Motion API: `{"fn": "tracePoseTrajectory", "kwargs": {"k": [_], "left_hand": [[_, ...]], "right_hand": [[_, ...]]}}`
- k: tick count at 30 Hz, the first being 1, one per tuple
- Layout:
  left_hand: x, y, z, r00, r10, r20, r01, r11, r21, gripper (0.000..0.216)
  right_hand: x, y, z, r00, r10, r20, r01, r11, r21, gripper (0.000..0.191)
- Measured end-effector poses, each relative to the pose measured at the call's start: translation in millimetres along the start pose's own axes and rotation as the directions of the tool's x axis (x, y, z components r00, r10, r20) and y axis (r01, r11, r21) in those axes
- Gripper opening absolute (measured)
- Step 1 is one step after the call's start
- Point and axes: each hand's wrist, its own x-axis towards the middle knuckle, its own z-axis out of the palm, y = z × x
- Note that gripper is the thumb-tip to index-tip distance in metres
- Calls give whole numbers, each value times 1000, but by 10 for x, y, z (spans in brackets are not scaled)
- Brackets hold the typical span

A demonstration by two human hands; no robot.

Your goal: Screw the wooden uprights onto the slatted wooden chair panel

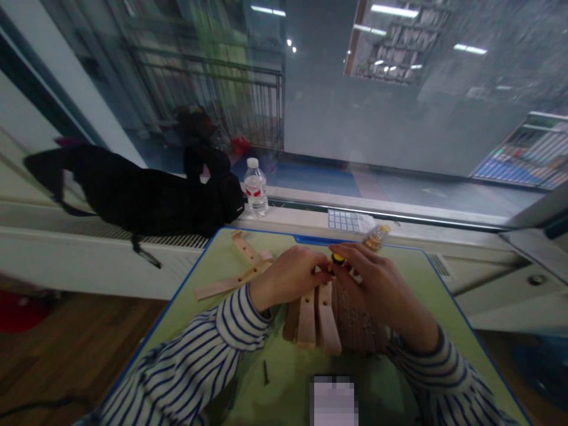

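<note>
The right hand (377,285) has its fingers clamped on a yellow-and-black screwdriver (338,258) above two drilled wooden strips (327,322), the left hand's (290,272) fingers pinched together just left.

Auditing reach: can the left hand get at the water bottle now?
Probably yes, though the left hand is busy beside the yellow-black handle: the water bottle stands upright on the sill past the table's far edge, and only low wooden pieces lie near the path.

Striped navy-white sleeves (186,355), yellow-black handle (338,258), tan wooden strips (307,322), pale green tabletop (186,310)
</note>
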Motion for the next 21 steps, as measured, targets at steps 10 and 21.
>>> {"fn": "tracePoseTrajectory", "kwargs": {"k": [10, 21], "left_hand": [[-3, -7, 14, 998, 50, 24, -49, 998, -46, 16], [7, -3, -3, 1000, 12, 13, -12, 1000, 6, 18]], "right_hand": [[1, 5, 5, 999, 39, -4, -39, 998, -47, 26], [2, 10, -9, 999, 49, -6, -49, 997, -58, 24]]}}
